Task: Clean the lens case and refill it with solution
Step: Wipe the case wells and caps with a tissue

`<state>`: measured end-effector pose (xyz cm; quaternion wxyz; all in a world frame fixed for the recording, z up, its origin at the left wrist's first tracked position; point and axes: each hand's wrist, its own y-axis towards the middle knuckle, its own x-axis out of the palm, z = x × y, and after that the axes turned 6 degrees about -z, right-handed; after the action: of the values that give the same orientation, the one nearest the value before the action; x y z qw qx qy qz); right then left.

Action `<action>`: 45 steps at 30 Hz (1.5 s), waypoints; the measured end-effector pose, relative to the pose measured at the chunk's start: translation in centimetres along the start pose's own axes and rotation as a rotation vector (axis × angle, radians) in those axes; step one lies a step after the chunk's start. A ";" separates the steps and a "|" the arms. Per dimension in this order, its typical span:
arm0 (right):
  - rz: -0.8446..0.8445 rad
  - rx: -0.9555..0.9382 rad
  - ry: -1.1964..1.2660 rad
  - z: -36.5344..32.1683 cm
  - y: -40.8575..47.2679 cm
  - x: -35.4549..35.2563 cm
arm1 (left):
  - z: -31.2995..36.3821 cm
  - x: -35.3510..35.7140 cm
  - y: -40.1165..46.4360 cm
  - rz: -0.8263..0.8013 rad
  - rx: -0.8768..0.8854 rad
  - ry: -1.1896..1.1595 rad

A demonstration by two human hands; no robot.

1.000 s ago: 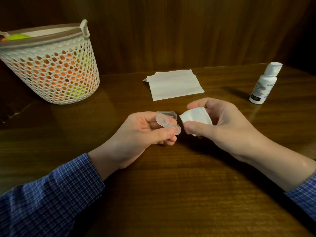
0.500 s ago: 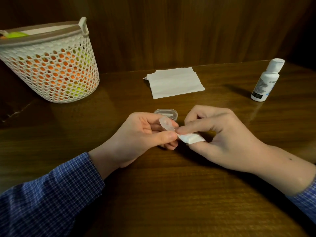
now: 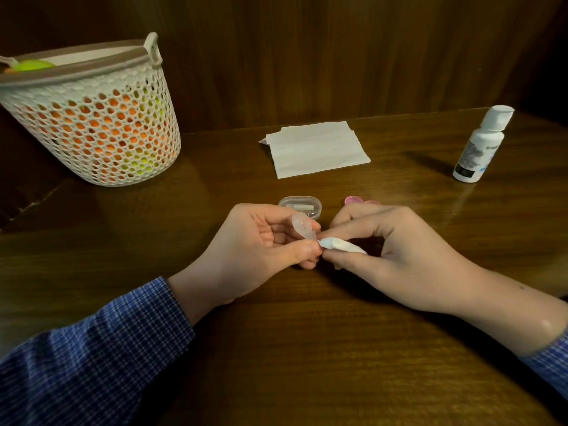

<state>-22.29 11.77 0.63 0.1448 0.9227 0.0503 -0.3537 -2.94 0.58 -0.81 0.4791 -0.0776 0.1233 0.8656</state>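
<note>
We pinch the lens case [image 3: 302, 226] in the left hand [image 3: 261, 244]; the right hand [image 3: 396, 244] pinches the folded tissue [image 3: 341, 245], apparently wiping its well. Rotate gently, just before the clear box [image 3: 302, 206].

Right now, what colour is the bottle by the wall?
White, with a white cap: the bottle also has a dark band low on its label. The head view shows it.

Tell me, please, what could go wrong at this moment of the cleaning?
The left hand pinches the small clear lens case only by its edge, so pressure from the tissue in the right hand might knock it loose. The pink caps lie close behind the right hand and could be brushed away.
</note>
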 end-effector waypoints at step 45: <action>-0.140 0.224 0.284 -0.5 0.4 -1.0 | 0.1 0.8 -0.3 0.058 0.092 0.185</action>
<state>-22.59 11.53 1.74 0.0077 0.9679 0.0947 -0.2325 -3.13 1.37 -0.93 0.4437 -0.1313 0.2087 0.8616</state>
